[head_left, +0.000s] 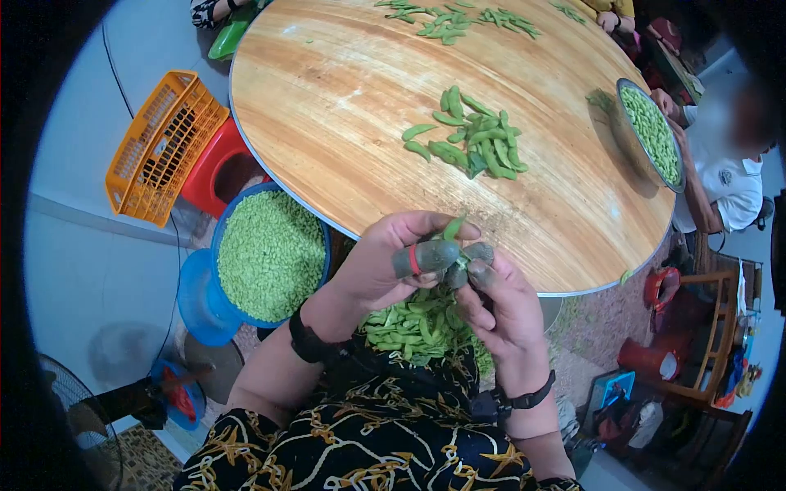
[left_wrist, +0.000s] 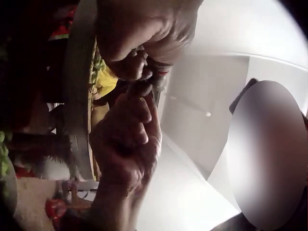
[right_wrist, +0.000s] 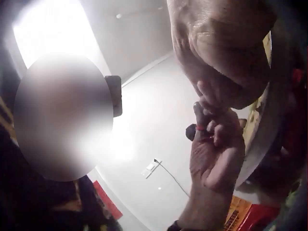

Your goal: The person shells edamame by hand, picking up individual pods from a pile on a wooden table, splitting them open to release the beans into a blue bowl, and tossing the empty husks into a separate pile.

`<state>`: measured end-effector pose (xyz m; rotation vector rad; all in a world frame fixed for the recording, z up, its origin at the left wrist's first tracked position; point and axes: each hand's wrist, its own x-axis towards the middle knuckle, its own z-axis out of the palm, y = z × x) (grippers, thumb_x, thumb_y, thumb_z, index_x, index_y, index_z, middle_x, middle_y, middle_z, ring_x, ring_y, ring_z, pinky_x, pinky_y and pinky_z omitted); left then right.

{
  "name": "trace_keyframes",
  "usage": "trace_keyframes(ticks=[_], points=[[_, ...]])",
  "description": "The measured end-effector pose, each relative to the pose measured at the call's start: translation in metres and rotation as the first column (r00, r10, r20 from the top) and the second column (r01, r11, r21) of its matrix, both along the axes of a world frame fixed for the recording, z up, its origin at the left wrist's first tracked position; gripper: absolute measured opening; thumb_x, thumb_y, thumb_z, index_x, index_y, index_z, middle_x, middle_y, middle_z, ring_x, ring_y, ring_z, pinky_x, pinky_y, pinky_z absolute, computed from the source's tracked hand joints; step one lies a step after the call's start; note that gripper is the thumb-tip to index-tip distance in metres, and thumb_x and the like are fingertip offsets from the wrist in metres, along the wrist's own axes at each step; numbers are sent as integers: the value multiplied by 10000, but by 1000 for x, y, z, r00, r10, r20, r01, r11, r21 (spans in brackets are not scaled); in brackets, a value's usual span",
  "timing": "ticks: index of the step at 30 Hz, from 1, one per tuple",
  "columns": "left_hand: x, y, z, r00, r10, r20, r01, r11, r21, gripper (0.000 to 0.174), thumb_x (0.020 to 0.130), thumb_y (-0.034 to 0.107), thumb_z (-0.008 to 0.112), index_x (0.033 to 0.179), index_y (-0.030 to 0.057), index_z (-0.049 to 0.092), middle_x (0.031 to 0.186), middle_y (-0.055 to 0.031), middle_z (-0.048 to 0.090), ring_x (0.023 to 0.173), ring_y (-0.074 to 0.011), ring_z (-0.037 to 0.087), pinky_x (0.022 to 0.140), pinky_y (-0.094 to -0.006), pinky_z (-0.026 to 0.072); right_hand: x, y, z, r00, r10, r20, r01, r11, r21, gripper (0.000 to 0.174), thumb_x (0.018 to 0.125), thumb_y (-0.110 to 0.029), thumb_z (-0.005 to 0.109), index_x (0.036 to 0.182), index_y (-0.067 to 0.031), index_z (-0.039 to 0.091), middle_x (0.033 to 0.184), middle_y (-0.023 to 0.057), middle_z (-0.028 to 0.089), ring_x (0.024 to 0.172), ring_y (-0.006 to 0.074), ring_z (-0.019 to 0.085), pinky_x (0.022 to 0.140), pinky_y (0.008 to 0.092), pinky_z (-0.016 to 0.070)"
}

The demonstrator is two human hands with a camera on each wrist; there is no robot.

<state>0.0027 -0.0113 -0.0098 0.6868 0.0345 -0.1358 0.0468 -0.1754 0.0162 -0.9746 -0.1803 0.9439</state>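
Observation:
In the head view my left hand (head_left: 381, 258) and right hand (head_left: 509, 307) meet over my lap, at the table's near edge. A green soybean pod (head_left: 452, 227) sticks up between the left thumb and forefinger, which pinch it. My right thumb and fingers close in at its lower end, gripping there; fingertips partly hide that end. Dark grey covers sit on several fingertips, and a red band circles the left thumb's cover. Below the hands, a heap of pods (head_left: 417, 327) lies in my lap. Both wrist views show the fingertips together, with the pod hidden.
The round wooden table (head_left: 327, 106) bears a pile of pods (head_left: 483, 139). A blue basin of shelled beans (head_left: 270, 254) stands at left, near an orange crate (head_left: 164, 147) and red stool (head_left: 214, 168). A bowl of beans (head_left: 651, 135) is at the right edge, beside another person (head_left: 720, 188).

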Motion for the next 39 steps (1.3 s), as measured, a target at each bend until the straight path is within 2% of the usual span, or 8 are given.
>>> trace_keyframes(ticks=[8,12,14,19,23,25,31,39], points=[[-2,12,-6,996,-70,58,84,956,-281,415,847,137,586,1208,-37,480,799,-29,576,606,-40,499,516,-133,366,-2,-23,-8,976,-50,-210,153,847,509,212,871,-194,503,946,4,489,466,13,416,294,54,283,308,200,233],[-4,2,5,1000,15,5,-15,1000,4,409,842,97,571,1229,8,469,743,-26,557,647,-61,512,544,-176,388,7,-25,7,860,-139,491,246,956,-159,168,845,-135,559,783,19,539,602,35,533,449,48,433,423,184,341],[-4,-9,12,912,140,385,-397,533,747,423,811,64,583,1208,8,449,726,-78,556,664,-163,559,581,-262,442,5,-5,13,640,-81,764,466,832,-302,96,827,-65,591,865,18,562,712,8,564,610,44,481,540,186,395],[-13,-5,5,892,-76,445,-407,291,866,324,802,87,614,1040,12,408,873,-77,540,815,-158,577,732,-298,473,4,-2,3,691,10,723,343,876,-339,104,790,-62,655,836,1,587,671,-19,557,607,41,463,543,194,392],[-8,3,-8,873,-170,457,-308,535,787,300,815,93,605,1031,19,410,853,-66,546,726,-152,585,620,-273,482,7,-11,4,771,101,628,148,931,-332,118,783,-97,664,808,-2,597,620,-29,547,551,37,452,496,191,364],[-12,6,-5,952,-274,138,230,934,274,277,826,109,606,1013,41,413,825,-55,536,638,-100,541,529,-197,421,4,-11,3,747,100,657,133,946,-296,128,778,-107,667,802,-3,598,610,-28,543,521,33,444,469,188,348],[-8,6,-12,977,-5,214,76,942,-326,232,821,95,595,998,81,446,761,-58,549,581,-50,495,460,-110,333,-2,-22,-13,976,-122,181,118,992,31,195,683,-121,727,753,-6,588,582,-14,525,434,18,392,396,174,277],[-8,0,-7,942,169,290,-296,827,479,147,781,8,620,914,35,564,831,-47,593,718,-93,548,648,-219,444,15,-22,11,900,-17,436,185,920,-345,104,796,-91,634,818,-1,586,586,-13,541,506,65,473,486,207,372]])
